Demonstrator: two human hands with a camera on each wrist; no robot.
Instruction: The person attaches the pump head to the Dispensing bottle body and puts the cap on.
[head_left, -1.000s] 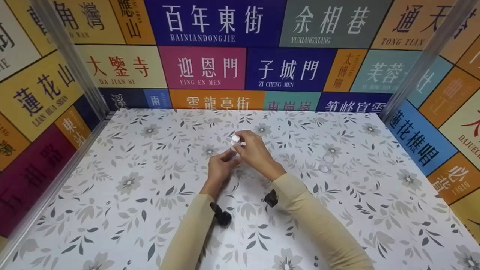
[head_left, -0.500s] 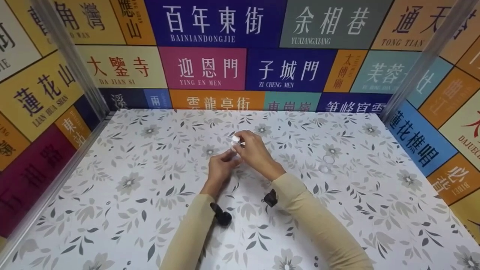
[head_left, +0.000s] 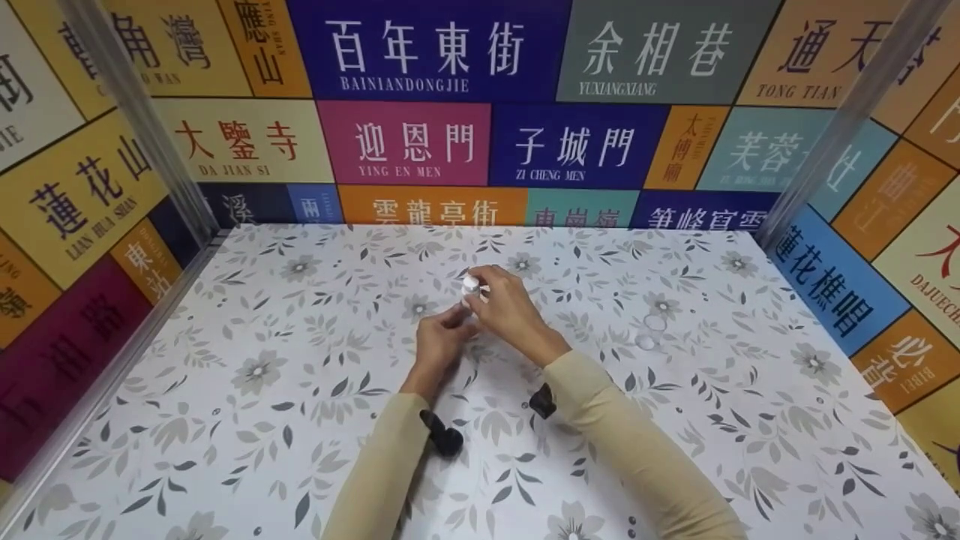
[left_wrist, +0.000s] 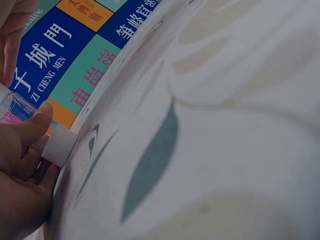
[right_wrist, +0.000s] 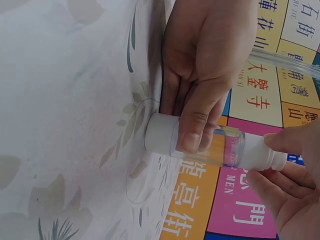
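Observation:
A small clear bottle (right_wrist: 232,145) with a white base and a white top (head_left: 470,283) stands upright on the patterned tabletop, its base down at the surface. My left hand (head_left: 440,341) grips its lower body, the thumb lying along the clear wall in the right wrist view. Higher up, my right hand (head_left: 510,306) pinches the white top between thumb and fingers. In the left wrist view, the white base (left_wrist: 60,145) shows below the left thumb, while most of the right hand falls outside the picture.
To the right on the table (head_left: 300,435) lies a clear, see-through cap-like piece (head_left: 649,334). Panels with printed place names (head_left: 405,142) stand behind and at both sides. Each wrist wears a black camera mount (head_left: 446,439).
The head view has tilted slightly, so the scene sits a little lower. Both hands keep their hold on the bottle, with no clear movement.

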